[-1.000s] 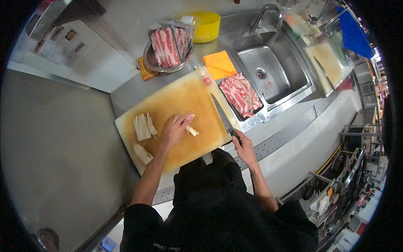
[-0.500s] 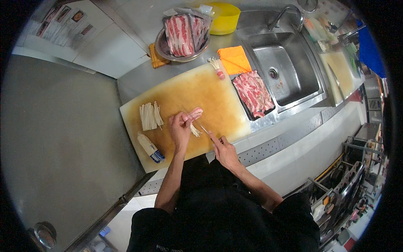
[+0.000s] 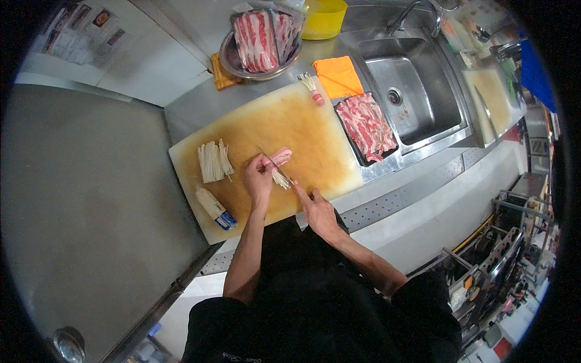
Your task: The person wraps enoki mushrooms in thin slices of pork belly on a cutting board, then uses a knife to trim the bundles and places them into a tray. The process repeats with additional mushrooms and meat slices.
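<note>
On the cutting board (image 3: 315, 139) lies a slice of pink and white meat (image 3: 282, 155), with a small bunch of enoki mushrooms (image 3: 279, 179) sticking out on its near side. My left hand (image 3: 259, 178) is closed, its fingertips pinching the left end of the slice. In my right hand (image 3: 319, 213) is a thin knife (image 3: 285, 172), gripped by a handle mostly hidden under the fingers. Its blade slants over the meat and mushrooms, tip pointing far left. Loose enoki stems (image 3: 212, 162) and a packaged enoki bundle (image 3: 215, 208) are at the board's left.
A finished meat-wrapped enoki roll (image 3: 316, 94) rests at the board's far edge. Right of the board sit a black tray of sliced meat (image 3: 366, 127), an orange cloth (image 3: 337, 77) and the sink (image 3: 423, 109). Behind stand a metal bowl (image 3: 260, 75) with meat packs and a yellow tub (image 3: 325, 21).
My right hand has shifted slightly left and nearer, and the knife blade now reaches across the meat slice. My left hand keeps its pinch in nearly the same place.
</note>
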`<state>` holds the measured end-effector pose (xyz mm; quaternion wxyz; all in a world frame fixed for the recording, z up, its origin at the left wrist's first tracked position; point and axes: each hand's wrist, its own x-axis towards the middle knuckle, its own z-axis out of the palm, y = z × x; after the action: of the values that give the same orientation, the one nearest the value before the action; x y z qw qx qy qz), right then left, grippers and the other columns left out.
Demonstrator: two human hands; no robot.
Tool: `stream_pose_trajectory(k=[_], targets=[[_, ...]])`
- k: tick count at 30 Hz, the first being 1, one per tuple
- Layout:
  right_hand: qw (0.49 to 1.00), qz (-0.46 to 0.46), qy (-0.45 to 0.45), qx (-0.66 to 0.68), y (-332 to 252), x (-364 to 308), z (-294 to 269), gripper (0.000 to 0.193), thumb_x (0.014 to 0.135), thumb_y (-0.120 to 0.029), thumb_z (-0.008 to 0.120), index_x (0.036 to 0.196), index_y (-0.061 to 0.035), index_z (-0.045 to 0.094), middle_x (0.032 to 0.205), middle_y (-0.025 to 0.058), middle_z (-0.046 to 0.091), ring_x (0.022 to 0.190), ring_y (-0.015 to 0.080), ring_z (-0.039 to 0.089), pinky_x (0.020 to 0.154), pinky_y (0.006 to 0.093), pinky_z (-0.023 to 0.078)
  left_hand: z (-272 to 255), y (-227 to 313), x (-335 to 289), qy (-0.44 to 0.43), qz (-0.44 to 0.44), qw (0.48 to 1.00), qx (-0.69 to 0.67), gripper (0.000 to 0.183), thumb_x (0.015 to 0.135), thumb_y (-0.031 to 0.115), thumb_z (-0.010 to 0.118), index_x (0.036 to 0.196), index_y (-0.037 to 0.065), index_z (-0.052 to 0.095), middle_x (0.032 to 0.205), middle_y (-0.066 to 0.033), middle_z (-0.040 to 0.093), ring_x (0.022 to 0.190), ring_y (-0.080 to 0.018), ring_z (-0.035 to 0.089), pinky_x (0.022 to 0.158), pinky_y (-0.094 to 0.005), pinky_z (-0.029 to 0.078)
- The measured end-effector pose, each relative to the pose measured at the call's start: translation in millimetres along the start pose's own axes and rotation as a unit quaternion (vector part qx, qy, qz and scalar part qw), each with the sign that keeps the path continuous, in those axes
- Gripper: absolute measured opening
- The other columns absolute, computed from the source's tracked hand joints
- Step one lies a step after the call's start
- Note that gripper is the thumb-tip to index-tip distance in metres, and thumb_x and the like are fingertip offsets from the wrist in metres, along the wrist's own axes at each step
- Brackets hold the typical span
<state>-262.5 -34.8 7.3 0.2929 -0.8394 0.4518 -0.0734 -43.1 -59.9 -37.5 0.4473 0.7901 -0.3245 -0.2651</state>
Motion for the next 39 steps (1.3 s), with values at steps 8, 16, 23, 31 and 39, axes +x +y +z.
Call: stream_pose_trajectory(k=[8, 16, 23, 31, 39], targets=[[1.0, 0.004, -0.002, -0.026, 1, -18, 3, 0.083, 0.092, 0.0, 0.06, 0.168, -0.018, 0.033, 0.099, 0.0218, 0.065, 0.07, 0.0427, 0.072, 0.064, 0.0514, 0.062, -4, 4, 5, -0.002, -0.002, 0.999, 0.049, 0.029, 0.089, 0.001, 0.077, 0.117, -0.004, 0.074, 0.097, -0.0174, 0.075, 0.081, -0.0264, 0.076, 0.076, -0.0374, 0.059], [0.998, 0.001, 0.01, -0.065, -2, 8, 7, 0.087, 0.092, -0.001, 0.059, 0.171, -0.0205, 0.027, 0.101, 0.0254, 0.069, 0.075, 0.042, 0.075, 0.068, 0.0496, 0.063, -7, 11, 11, -0.059, -0.009, 0.996, 0.064, 0.023, 0.086, 0.004, 0.079, 0.106, -0.005, 0.071, 0.09, -0.0182, 0.076, 0.084, -0.0274, 0.075, 0.077, -0.0386, 0.056], [1.0, 0.004, -0.025, -0.001, 3, 21, 7, 0.082, 0.099, -0.009, 0.057, 0.172, -0.0206, 0.023, 0.103, 0.0302, 0.07, 0.077, 0.0464, 0.074, 0.072, 0.0549, 0.061, -5, 29, -11, -0.003, 0.079, 0.966, 0.244, 0.063, 0.081, 0.007, 0.083, 0.139, 0.007, 0.058, 0.122, -0.0192, 0.067, 0.115, -0.0408, 0.064, 0.098, -0.0524, 0.052], [1.0, -0.008, -0.027, 0.011, -13, 23, -8, 0.085, 0.096, -0.004, 0.059, 0.172, -0.0201, 0.023, 0.103, 0.0312, 0.068, 0.075, 0.0482, 0.072, 0.069, 0.0556, 0.061, -19, -15, -5, -0.013, 0.086, 0.98, 0.177, 0.053, 0.081, 0.008, 0.085, 0.131, 0.006, 0.067, 0.112, -0.0166, 0.073, 0.107, -0.035, 0.069, 0.095, -0.0472, 0.054], [0.999, 0.016, 0.0, -0.035, -27, 20, 23, 0.088, 0.095, -0.001, 0.056, 0.172, -0.0222, 0.021, 0.115, 0.0319, 0.065, 0.077, 0.0485, 0.074, 0.07, 0.0542, 0.064, -20, -4, 1, -0.06, 0.034, 0.99, 0.12, 0.043, 0.084, 0.006, 0.084, 0.124, 0.004, 0.07, 0.113, -0.0167, 0.074, 0.107, -0.0365, 0.069, 0.094, -0.0468, 0.054]])
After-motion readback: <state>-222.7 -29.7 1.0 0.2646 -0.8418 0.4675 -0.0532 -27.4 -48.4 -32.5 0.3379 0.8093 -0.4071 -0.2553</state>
